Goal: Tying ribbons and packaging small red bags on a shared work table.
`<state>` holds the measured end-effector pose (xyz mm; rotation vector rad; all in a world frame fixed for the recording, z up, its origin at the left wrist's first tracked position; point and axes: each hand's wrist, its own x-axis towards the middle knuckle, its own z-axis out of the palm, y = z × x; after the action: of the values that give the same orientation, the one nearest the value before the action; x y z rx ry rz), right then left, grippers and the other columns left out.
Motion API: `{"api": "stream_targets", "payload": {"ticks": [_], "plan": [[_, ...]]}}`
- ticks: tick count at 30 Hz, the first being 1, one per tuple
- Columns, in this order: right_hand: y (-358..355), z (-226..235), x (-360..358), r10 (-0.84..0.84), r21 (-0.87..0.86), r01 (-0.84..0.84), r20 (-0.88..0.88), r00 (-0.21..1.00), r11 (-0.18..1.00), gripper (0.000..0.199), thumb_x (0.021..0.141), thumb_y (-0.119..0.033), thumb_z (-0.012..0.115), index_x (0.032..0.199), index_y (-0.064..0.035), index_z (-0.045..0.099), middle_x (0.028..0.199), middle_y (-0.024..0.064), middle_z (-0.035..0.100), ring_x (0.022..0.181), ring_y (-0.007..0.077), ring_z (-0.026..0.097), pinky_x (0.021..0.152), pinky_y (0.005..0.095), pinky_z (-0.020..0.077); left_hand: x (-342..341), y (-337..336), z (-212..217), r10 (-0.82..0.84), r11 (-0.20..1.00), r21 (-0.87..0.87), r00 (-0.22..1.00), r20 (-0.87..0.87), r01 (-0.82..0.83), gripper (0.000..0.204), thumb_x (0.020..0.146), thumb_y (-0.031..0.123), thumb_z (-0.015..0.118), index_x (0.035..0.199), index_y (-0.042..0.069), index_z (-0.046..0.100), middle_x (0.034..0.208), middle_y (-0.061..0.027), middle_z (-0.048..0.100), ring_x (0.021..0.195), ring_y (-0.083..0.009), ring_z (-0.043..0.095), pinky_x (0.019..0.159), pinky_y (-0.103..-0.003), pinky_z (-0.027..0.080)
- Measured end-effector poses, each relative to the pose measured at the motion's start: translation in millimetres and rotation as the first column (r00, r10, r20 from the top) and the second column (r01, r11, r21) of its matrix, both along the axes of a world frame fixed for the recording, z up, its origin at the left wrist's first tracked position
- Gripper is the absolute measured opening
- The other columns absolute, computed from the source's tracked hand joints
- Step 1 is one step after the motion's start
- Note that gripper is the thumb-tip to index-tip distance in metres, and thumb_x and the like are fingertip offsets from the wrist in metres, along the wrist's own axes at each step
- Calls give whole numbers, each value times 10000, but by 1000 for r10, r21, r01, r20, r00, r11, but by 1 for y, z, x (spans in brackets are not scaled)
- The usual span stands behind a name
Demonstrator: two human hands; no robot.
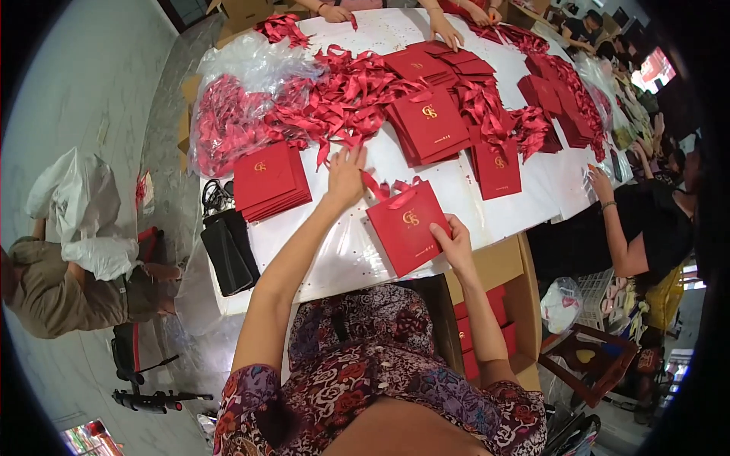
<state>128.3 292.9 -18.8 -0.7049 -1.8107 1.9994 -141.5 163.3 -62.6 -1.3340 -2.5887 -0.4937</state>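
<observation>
My right hand (pixel 456 245) grips a small red paper gift bag (pixel 408 228) by its lower right side, thumb on the front. The bag has a gold emblem and a red ribbon handle that loops up from its top edge. My left hand (pixel 347 178) reaches forward to the near edge of a heap of red ribbons (pixel 346 99). Its fingers are stretched out at the ribbon ends, and nothing shows firmly held in them. To the left of that hand lies a fanned stack of red bags (pixel 270 178). Another stack of bags (pixel 430 125) sits beyond the held one.
A clear plastic sack of ribbons (pixel 236 114) and a black pouch (pixel 228 251) lie on the left of the white table (pixel 304 235). An open carton (pixel 525 296) with red bags stands by my right arm. Co-workers' hands (pixel 445 30) are at the far and right edges.
</observation>
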Motion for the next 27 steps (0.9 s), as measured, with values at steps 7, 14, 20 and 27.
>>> {"api": "stream_targets", "payload": {"ticks": [7, 14, 20, 27], "plan": [[-8, 35, -58, -22, 62, 33, -167, 986, 998, 253, 958, -74, 625, 1176, 34, 557, 1057, 82, 680, 952, 105, 627, 842, 245, 502, -57, 6, 23, 278, 953, 36, 918, 283, -300, 466, 948, 344, 525, 1239, -20, 533, 1304, -183, 522, 1206, -378, 457, 999, -523, 378], [-6, -18, -103, 0, 371, 17, -47, 999, 929, 323, 949, -89, 633, 1224, 29, 512, 1113, 137, 665, 1020, 174, 627, 888, 294, 503, -76, -16, 48, -75, 720, 466, 611, 788, -514, 266, 938, 204, 504, 1021, -2, 650, 812, -126, 660, 748, -262, 620, 756, -359, 487], [-10, 11, -106, -52, 220, 103, -224, 973, 970, 362, 939, -141, 649, 1227, 31, 512, 1123, 157, 654, 1052, 189, 621, 911, 301, 485, 17, -54, 101, 29, 822, 534, 950, 310, -199, 378, 842, 150, 680, 1201, 56, 605, 1219, -193, 586, 1174, -356, 524, 996, -457, 402], [-15, -5, -117, 24, 312, -8, -48, 999, 950, 410, 915, -176, 677, 1228, 35, 517, 1122, 197, 639, 1052, 254, 622, 918, 343, 482, 93, -81, 60, 44, 851, 473, 928, 371, -230, 648, 818, 77, 686, 1417, 72, 436, 1455, -296, 302, 1307, -480, 365, 1106, -511, 320]]}}
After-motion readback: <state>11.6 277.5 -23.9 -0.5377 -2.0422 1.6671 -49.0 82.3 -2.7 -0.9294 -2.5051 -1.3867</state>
